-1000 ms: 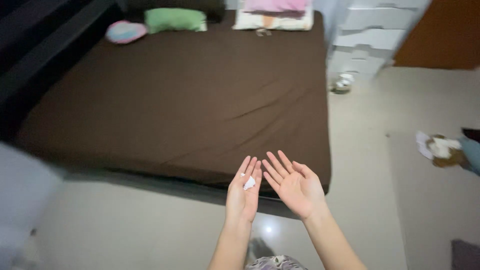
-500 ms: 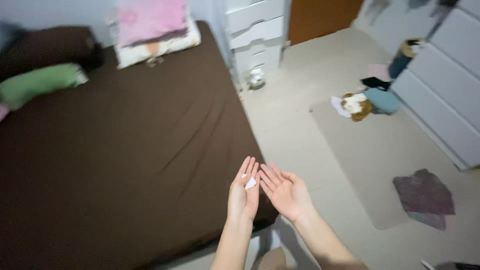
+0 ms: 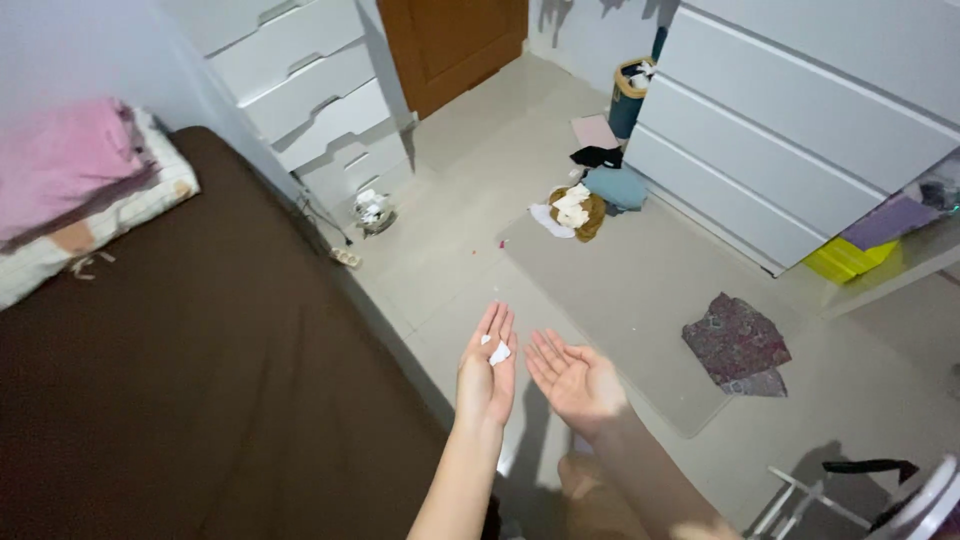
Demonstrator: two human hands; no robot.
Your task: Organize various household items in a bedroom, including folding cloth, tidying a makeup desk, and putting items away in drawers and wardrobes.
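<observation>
Swinging from bed (image 3: 200, 380) to floor, view keeps both hands' fingers spread, white scrap (image 3: 498, 352) on left hand (image 3: 487, 370).

Both palms up over the pale floor (image 3: 470, 150), fingers spread. Small white scraps (image 3: 497, 351) resting in the left hand (image 3: 487, 372); right hand (image 3: 577, 379) bare, just beside it. Brown bed (image 3: 200, 380) at left, pink pillow (image 3: 60, 165) at its far end. White drawers (image 3: 790, 130) far right, crumpled cloth (image 3: 737, 343) on a mat near them.
</observation>
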